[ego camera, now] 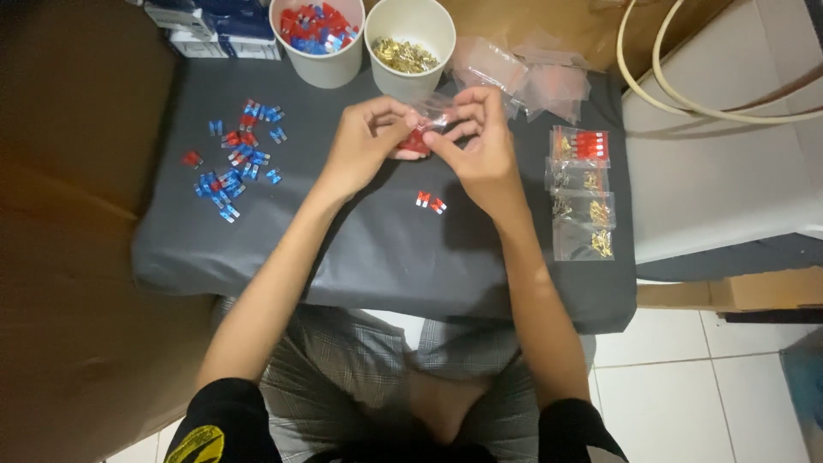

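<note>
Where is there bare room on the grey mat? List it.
Bare: the near strip of the grey mat below the two loose red pieces, between both forearms. Crowded: blue and red pieces left, filled bags right, two cups at the far edge.

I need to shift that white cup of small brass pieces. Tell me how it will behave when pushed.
The white cup is tall for its base, so a high push may tip it. The brass pieces fill it only partly and lie loose, so they would probably shift and spill. Its thin wall looks likely to flex if squeezed.
</note>
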